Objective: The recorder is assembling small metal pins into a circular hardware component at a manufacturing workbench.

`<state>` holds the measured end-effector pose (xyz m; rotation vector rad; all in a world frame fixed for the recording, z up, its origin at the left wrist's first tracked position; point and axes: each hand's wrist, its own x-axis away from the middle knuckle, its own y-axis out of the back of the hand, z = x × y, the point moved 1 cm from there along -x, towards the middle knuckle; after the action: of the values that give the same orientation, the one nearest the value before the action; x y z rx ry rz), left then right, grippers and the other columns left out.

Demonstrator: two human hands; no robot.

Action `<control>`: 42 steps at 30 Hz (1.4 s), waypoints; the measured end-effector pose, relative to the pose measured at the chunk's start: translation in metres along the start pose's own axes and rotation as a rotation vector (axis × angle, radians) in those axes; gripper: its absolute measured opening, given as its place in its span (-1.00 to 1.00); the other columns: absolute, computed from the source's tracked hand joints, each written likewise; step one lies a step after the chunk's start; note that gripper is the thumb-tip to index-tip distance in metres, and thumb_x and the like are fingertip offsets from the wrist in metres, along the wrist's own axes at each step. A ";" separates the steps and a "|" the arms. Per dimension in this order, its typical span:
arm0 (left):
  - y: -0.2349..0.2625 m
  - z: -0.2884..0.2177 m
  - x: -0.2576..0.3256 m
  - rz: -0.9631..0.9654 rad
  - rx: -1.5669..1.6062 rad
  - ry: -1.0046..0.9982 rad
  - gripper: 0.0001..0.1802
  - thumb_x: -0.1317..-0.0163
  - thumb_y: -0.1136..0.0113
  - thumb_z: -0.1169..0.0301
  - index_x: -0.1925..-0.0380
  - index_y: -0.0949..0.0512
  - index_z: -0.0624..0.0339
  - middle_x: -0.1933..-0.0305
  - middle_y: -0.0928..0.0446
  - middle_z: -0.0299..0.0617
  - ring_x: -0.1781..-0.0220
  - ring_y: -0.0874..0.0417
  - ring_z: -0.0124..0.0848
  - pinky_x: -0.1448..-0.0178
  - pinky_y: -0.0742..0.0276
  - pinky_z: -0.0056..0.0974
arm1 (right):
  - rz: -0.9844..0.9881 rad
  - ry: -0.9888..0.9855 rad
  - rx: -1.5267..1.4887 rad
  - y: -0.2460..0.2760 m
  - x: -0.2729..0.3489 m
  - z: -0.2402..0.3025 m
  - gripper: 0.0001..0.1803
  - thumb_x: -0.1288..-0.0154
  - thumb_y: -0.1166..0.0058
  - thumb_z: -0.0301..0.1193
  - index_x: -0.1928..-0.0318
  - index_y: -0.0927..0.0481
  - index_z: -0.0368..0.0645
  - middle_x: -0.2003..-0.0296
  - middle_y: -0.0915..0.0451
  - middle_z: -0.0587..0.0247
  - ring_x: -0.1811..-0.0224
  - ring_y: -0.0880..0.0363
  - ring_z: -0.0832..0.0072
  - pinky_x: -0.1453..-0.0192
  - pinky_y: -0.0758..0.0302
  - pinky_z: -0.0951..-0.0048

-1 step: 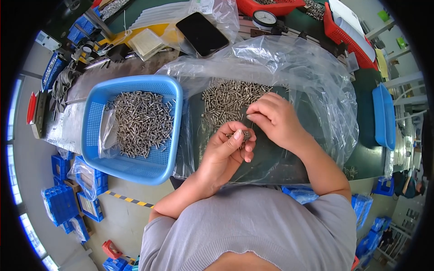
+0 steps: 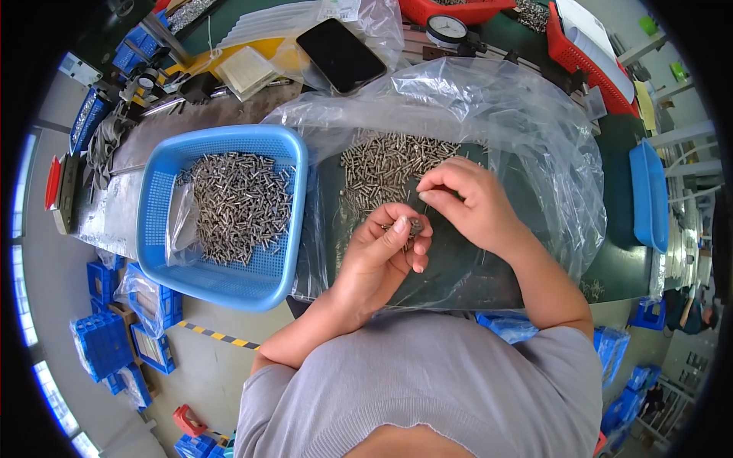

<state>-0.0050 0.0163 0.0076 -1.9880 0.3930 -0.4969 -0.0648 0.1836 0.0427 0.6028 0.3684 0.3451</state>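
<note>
My left hand [image 2: 382, 252] is curled, palm up, around a few small metal pins [image 2: 414, 227] between thumb and fingers. Just to its upper right, my right hand [image 2: 477, 206] is closed in a pinch, thumb against forefinger. What sits at those fingertips, if anything, is too small to make out. Beyond both hands a loose pile of short metal pins [image 2: 382, 168] lies on clear plastic over the green tabletop. On the left stands a blue plastic basket [image 2: 300, 221] holding a heap of similar pins [image 2: 237, 202] and a piece of clear plastic.
A clear plastic bag [image 2: 542, 145] spreads behind and right of my hands. Farther back are a black phone [image 2: 341, 57], a dial gauge [image 2: 447, 29] and a red basket [image 2: 580, 57] with papers. A blue tray [image 2: 647, 197] sits at the right edge; blue crates [image 2: 107, 343] stand left on the floor.
</note>
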 end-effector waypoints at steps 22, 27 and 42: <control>-0.003 -0.002 0.001 -0.059 -0.042 0.081 -0.77 -0.35 -0.08 0.22 0.20 -0.47 0.14 0.38 -0.46 -0.27 0.42 -0.42 -0.53 0.44 -0.30 -0.43 | 0.213 -0.032 -0.403 0.001 0.008 0.012 -0.81 -0.01 -0.29 -0.52 0.31 -0.58 -0.16 0.25 -0.47 0.39 0.23 -0.45 0.60 0.21 -0.38 0.57; -0.002 0.001 0.003 -0.107 -0.029 0.063 -0.76 -0.35 -0.07 0.21 0.17 -0.46 0.13 0.36 -0.49 -0.22 0.42 -0.44 -0.50 0.42 -0.34 -0.40 | 0.168 -0.070 -0.411 0.007 0.007 0.016 -0.81 -0.02 -0.28 -0.52 0.31 -0.59 -0.16 0.26 -0.49 0.36 0.25 -0.46 0.57 0.19 -0.38 0.55; -0.002 -0.002 0.001 0.042 -0.082 0.077 -0.81 -0.36 -0.04 0.33 0.17 -0.44 0.23 0.23 -0.51 -0.17 0.31 -0.50 -0.47 0.32 -0.48 -0.37 | -0.007 0.256 0.323 -0.008 -0.004 -0.009 -0.81 0.05 -0.26 -0.53 0.34 -0.60 -0.13 0.31 -0.49 0.27 0.22 -0.47 0.28 0.20 -0.46 0.32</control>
<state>-0.0049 0.0156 0.0106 -2.0391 0.5090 -0.5397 -0.0705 0.1806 0.0316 0.8758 0.6801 0.3595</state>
